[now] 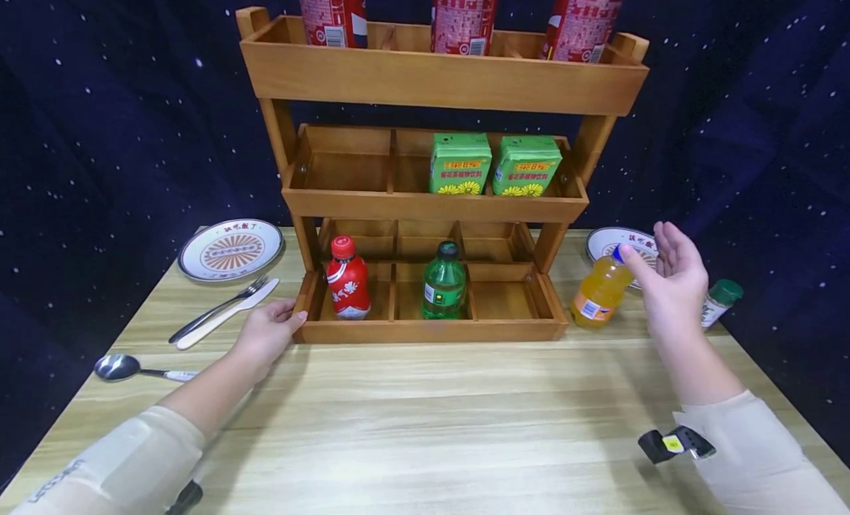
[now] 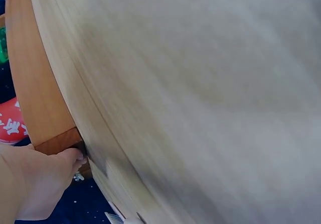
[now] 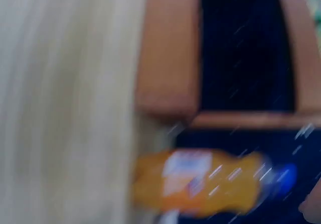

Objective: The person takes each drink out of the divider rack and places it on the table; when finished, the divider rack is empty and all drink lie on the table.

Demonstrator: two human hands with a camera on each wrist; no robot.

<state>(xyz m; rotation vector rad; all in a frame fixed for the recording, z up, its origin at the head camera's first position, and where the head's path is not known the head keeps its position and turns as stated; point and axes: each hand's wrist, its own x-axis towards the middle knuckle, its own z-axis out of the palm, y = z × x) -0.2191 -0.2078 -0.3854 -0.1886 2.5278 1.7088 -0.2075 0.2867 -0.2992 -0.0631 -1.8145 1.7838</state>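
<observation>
The grip of the left hand (image 1: pixel 268 328) was pinching the left end of the wooden rack (image 1: pixel 432 332), at eight o'clock in the head view, while the grip of the right hand (image 1: pixel 677 282) was spread at three o'clock, near the blue cap (image 1: pixel 618 254) of the orange bottle (image 1: pixel 600 290), which stood upright on the surface (image 1: pixel 432 412) beside the rack. In the lowest tier stood a red bottle (image 1: pixel 348 282) and a green bottle (image 1: pixel 443 286); two green cartons (image 1: pixel 460 164) sat toward one o'clock, and three red cans (image 1: pixel 465 17) reached from eleven to one.
</observation>
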